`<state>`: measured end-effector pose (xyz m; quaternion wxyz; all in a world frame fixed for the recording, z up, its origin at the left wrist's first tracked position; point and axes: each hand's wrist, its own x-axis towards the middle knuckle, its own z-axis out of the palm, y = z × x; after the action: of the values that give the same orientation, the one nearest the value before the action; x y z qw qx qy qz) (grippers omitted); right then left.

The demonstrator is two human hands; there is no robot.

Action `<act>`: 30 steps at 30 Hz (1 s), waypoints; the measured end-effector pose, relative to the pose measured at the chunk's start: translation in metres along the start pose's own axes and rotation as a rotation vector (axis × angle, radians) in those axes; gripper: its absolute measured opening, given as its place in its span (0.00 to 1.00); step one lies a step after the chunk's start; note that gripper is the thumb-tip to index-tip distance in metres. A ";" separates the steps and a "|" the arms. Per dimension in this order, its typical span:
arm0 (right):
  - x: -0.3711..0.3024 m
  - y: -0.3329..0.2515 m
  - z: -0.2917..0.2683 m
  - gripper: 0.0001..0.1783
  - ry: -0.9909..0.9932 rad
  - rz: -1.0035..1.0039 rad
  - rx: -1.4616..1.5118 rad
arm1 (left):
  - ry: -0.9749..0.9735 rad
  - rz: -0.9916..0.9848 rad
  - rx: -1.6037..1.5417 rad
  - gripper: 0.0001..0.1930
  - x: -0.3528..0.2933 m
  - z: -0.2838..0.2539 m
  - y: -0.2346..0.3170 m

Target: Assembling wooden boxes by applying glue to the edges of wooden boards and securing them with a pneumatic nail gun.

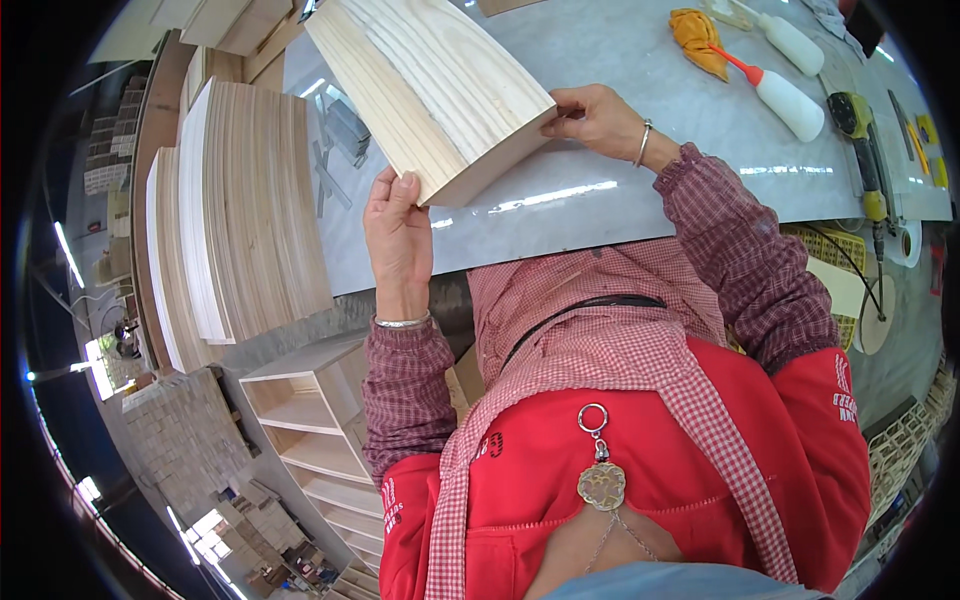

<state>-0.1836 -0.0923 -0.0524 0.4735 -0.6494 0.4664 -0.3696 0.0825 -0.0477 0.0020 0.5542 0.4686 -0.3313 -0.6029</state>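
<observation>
A smooth, glossy grey table point(620, 205) is spread beneath the wooden box point(440, 90), and streaks of light are reflected on its top. Just left of the box, several grey metal pieces point(346, 128) are scattered; farther left of it, a tall stack of wooden panels point(265, 210) is piled. Well to the right of the box, an orange-yellow cloth point(695, 42), a white bottle with a red nozzle point(790, 105) and a second white bottle point(793, 45) are set out, and beyond these a yellow-and-black power tool point(855, 115) is placed. Below and to the left of the box, an open-fronted wooden shelf unit point(315, 400) is seen beside the table; at the far left, a dim workshop is lit by bright lamps point(68, 252). The box itself is held between the two hands, with its near end turned toward the wearer. Its near left corner is grasped by the left hand point(398, 225), the thumb being laid on the top face. Its near right corner is pinched by the right hand point(598, 122), between thumb and fingers. Whether the box is rested on the table or slightly raised cannot be told.
</observation>
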 end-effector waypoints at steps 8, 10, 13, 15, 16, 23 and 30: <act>-0.014 -0.014 0.000 0.13 0.164 -0.088 0.008 | 0.028 0.030 0.080 0.17 -0.002 -0.005 -0.003; -0.016 -0.021 -0.002 0.13 0.308 -0.191 0.051 | 0.071 0.075 0.138 0.19 -0.003 -0.002 -0.007; -0.014 -0.029 -0.007 0.12 0.343 -0.270 0.055 | 0.075 0.197 0.223 0.20 -0.007 0.003 -0.009; -0.018 -0.031 -0.007 0.12 0.270 -0.270 0.019 | 0.048 0.340 0.344 0.20 -0.019 0.004 -0.013; -0.018 -0.032 -0.008 0.11 0.234 -0.270 0.000 | 0.036 0.412 0.404 0.20 -0.020 0.002 -0.012; -0.018 -0.036 -0.004 0.12 0.260 -0.268 0.063 | -0.028 0.710 0.870 0.15 -0.017 -0.015 -0.017; -0.015 -0.037 -0.004 0.09 0.326 -0.228 -0.044 | -0.020 0.818 1.011 0.12 -0.012 -0.012 -0.015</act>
<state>-0.1820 -0.0745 -0.0168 0.3322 -0.6397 0.4683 -0.5109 0.0880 -0.0319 -0.0131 0.4469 0.5020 -0.7311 -0.1172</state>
